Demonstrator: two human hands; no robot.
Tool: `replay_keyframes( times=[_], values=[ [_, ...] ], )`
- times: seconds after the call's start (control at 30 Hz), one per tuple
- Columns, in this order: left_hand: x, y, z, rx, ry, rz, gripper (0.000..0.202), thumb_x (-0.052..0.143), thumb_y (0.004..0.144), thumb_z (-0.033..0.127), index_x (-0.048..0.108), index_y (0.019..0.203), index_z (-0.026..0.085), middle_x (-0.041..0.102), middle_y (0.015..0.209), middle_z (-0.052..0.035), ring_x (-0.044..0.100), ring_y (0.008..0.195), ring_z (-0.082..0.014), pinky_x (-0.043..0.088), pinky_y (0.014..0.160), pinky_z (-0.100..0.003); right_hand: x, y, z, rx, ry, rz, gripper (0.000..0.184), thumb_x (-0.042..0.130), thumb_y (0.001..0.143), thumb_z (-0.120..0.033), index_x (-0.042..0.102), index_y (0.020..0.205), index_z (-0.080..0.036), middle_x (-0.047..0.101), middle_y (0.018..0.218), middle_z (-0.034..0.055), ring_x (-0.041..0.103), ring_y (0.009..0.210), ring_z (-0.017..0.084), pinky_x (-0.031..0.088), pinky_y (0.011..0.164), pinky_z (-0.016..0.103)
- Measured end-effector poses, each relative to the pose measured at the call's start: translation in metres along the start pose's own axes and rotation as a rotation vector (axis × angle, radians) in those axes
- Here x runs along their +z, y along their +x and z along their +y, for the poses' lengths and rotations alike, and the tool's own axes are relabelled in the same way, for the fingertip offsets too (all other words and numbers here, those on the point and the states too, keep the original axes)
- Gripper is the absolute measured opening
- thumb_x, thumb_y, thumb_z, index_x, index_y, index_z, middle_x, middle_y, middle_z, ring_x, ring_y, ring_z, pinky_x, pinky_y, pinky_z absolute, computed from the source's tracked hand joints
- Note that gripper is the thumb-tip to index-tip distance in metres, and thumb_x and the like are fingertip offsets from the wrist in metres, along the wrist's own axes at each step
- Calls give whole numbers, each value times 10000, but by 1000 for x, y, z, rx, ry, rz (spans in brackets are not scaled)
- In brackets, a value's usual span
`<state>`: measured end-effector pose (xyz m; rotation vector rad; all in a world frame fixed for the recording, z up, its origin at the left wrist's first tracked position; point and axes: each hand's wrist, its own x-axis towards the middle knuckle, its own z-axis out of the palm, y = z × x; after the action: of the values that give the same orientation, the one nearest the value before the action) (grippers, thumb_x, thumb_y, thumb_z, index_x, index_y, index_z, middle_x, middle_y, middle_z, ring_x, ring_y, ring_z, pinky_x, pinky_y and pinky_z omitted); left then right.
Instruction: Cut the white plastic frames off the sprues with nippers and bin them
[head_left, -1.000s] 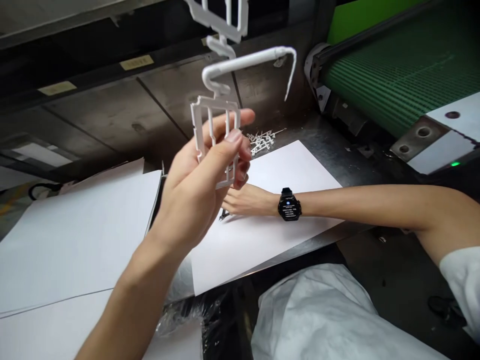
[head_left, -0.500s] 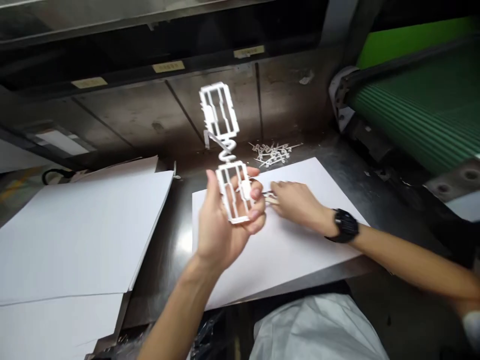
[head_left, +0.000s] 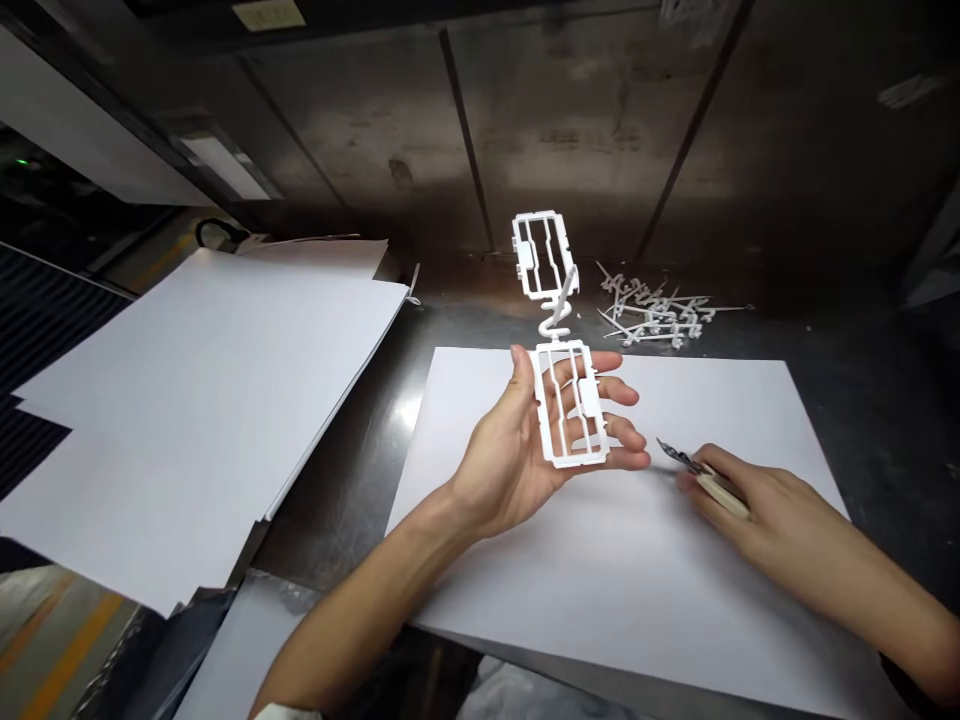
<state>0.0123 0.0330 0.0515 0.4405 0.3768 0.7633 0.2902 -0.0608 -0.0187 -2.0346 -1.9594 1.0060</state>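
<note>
My left hand (head_left: 517, 450), palm up with its fingers spread behind, supports a white plastic moulding (head_left: 592, 400). Two slotted rectangular frames make up this piece, joined by a wavy runner with a thin sprue sticking out. The lower frame rests against the palm and fingers; the upper one stands out beyond the hand. To the right, my right hand (head_left: 750, 495) is closed around a pair of nippers (head_left: 720, 492) with pale handles. Their dark metal tip points at the left fingertips, apart from the moulding.
White paper (head_left: 637, 580) covers the metal table (head_left: 352, 470) under my hands. Behind it lies a heap of thin white plastic sprues (head_left: 660, 315). A stack of large white sheets (head_left: 202, 400) stands at the left. A metal wall (head_left: 555, 150) closes off the back.
The view has swung right and down. My right hand has drawn away from the left with the nippers. The left fingers have spread from their curl around the lower frame, and the moulding has turned.
</note>
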Motion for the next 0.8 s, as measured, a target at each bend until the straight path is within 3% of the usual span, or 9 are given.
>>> replay_keyframes(
  times=[0.2, 0.47, 0.8],
  values=[
    [-7, 3, 2, -60, -11, 25, 757, 200, 1139, 621, 774, 1268, 145, 741, 1225, -156, 785, 911, -255, 657, 836, -401, 14, -5, 8, -2, -21, 3, 330, 467, 1081, -599, 567, 1010, -292, 680, 842, -3, 637, 671, 243, 433, 605, 320],
    [-10, 3, 1, -75, -7, 24, 731, 218, 1152, 600, 779, 1279, 150, 719, 1390, -182, 777, 957, -264, 645, 849, -407, 14, -2, 4, -2, -39, 22, 338, 477, 1047, -602, 567, 985, -282, 681, 845, 5, 639, 668, 235, 431, 583, 318],
    [-10, 3, 0, -54, 63, -16, 774, 150, 1154, 578, 773, 1278, 135, 681, 1397, -187, 747, 919, -245, 614, 789, -366, 14, -1, 4, 32, -67, -7, 330, 459, 1059, -594, 585, 1014, -293, 700, 890, 4, 665, 741, 254, 437, 625, 327]
  ],
)
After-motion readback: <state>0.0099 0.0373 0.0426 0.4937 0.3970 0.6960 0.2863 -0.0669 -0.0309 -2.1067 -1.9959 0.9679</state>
